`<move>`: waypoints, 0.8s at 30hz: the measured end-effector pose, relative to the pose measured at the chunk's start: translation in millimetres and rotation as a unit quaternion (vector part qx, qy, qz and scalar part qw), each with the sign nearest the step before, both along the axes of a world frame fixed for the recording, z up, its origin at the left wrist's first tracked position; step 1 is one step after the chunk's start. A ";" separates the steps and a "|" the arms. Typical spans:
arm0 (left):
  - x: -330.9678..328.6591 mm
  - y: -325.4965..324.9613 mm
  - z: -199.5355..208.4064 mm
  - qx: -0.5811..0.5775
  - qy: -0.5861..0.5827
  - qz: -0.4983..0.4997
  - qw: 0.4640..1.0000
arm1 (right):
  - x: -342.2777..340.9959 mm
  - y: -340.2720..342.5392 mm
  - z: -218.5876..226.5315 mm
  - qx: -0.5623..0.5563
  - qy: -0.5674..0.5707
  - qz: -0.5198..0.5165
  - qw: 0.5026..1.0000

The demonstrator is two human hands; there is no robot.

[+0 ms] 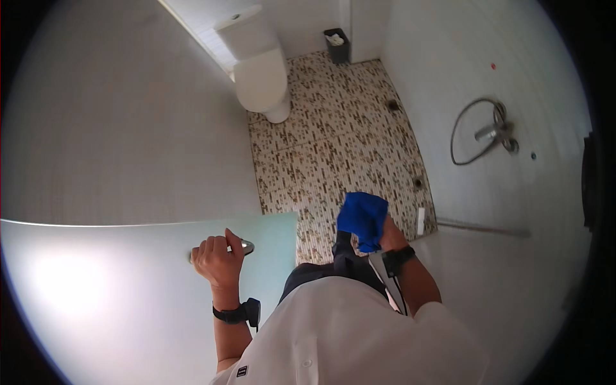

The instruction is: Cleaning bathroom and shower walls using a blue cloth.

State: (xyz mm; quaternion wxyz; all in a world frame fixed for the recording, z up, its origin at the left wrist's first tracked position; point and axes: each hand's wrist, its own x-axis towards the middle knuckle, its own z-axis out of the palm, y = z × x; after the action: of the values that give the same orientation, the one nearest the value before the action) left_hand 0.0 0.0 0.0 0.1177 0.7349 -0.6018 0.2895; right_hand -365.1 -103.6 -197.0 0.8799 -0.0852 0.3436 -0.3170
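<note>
My left hand [218, 262] is closed around the metal handle [248, 247] of a frosted glass door [135, 289] on the left. The handle's rounded end shows beside my thumb; the rest is under my fingers. In front of my body, my right hand [392, 236] grips a bunched blue cloth [363, 217]. The cloth covers most of those fingers and hangs over the tiled floor [321, 154]. Each wrist wears a black strapped device.
A white toilet [262, 80] stands at the far left beside a grey wall [128, 128]. A dark bin [337, 50] with white paper sits at the back. On the right wall are a shower tap [494, 133] and looped hose [454, 138]. Drains [393, 104] dot the floor's right side.
</note>
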 end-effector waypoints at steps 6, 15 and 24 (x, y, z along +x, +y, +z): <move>29.9 -11.7 -2.2 -0.038 -0.009 0.015 0.999 | -8.1 -44.5 -19.0 0.014 0.019 -0.076 0.997; 49.8 -15.5 -8.2 -0.059 -0.011 0.076 0.995 | 49.9 -94.4 -9.8 -0.023 -0.056 0.001 0.998; 57.0 -13.3 -9.3 -0.099 0.032 0.102 0.989 | 103.8 -183.7 1.4 0.036 -0.028 0.084 0.995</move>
State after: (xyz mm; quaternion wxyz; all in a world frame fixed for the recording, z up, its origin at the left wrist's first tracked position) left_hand 57.0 -13.3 -9.3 0.1788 0.7862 -0.4876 0.3349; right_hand -261.3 -287.3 -195.6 0.9150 -0.0736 0.3219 -0.2318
